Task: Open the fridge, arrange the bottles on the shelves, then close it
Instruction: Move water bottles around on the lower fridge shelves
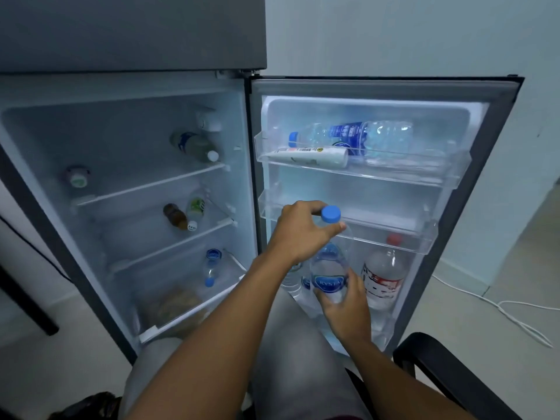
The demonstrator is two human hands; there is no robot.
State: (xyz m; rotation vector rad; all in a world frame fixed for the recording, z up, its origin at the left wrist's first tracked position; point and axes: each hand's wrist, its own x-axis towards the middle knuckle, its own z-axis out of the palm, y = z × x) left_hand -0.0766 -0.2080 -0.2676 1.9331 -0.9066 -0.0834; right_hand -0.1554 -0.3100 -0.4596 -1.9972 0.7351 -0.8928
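The fridge stands open, its door (485,122) swung to the right. Both hands hold a clear water bottle (330,262) with a blue cap, upright in front of the door's lower racks. My left hand (303,230) grips its neck just below the cap. My right hand (345,304) cups its base. A red-capped bottle (383,277) stands in the bottom door rack. On the top door rack (394,174) lie a blue-labelled water bottle (351,136) and a white tube (309,156). The middle door rack (394,230) holds nothing visible.
Inside shelves carry several small bottles: one lying at upper right (195,145), a jar (77,177) at left, a brown bottle (175,216), a small water bottle (212,266). A black chair arm (439,368) is at lower right; a white cable (500,310) crosses the floor.
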